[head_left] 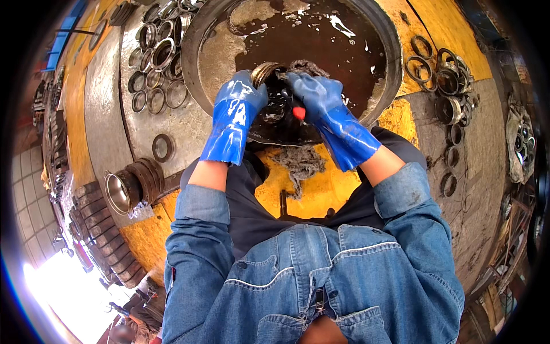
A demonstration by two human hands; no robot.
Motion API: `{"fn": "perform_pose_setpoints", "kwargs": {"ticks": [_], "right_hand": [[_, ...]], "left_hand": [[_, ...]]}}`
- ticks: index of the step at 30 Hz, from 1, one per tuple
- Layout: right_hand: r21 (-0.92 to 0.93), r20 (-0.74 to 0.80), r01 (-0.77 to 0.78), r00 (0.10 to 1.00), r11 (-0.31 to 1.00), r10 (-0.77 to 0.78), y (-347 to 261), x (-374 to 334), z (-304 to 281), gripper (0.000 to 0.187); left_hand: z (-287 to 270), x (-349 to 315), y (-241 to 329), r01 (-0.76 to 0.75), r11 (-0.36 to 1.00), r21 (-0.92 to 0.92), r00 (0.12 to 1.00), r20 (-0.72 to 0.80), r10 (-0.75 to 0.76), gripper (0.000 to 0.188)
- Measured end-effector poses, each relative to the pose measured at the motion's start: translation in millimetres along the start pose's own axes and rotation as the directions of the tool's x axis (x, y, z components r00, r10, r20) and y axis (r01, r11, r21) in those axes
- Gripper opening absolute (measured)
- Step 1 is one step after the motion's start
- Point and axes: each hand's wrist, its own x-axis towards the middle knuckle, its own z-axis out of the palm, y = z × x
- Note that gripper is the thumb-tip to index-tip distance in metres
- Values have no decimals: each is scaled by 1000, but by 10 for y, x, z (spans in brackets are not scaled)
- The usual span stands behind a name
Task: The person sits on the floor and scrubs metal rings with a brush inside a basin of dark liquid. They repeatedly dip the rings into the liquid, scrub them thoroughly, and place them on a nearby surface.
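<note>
Both my hands wear blue rubber gloves over a wide round metal basin (192,63) of dark, oily liquid (303,43). My left hand (243,89) is closed on the side of a brass-coloured metal ring (266,73), held tilted above the liquid. Close to it, my right hand (315,92) is closed around a tool whose red handle end (299,113) sticks out below the fist; its working end is hidden. A dark, fuzzy rag (309,67) shows just beyond the right knuckles, and I cannot tell whether the hand touches it.
Many metal rings (156,69) lie on the metal sheet left of the basin, with larger stacked rings (132,183) nearer. More dark rings (450,77) sit at the right. A grey, shaggy rag (301,166) lies on the yellow floor between my legs. A plastic bag of parts (521,143) rests far right.
</note>
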Motion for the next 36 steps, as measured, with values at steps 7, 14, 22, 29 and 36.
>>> {"fn": "perform_pose_setpoints", "kwargs": {"ticks": [7,14,22,29,36], "right_hand": [[-160,-206,204,950,966,-235,80,49,99,24],[507,421,-508,851,697,314,67,-52,-193,49],[719,694,-668,673,-193,256,50,-115,69,37],[752,583,-624,780,214,225,27,-257,-310,41],[423,365,-341,912,840,186,-32,-174,77,43]], "left_hand": [[21,35,41,-31,999,43,999,46,29,44],[55,15,72,-2,999,32,994,111,-2,46],[222,208,-69,-33,999,-12,979,200,35,50],[254,485,136,-70,993,93,951,307,39,50],[371,917,-278,-637,695,335,765,384,517,32]]}}
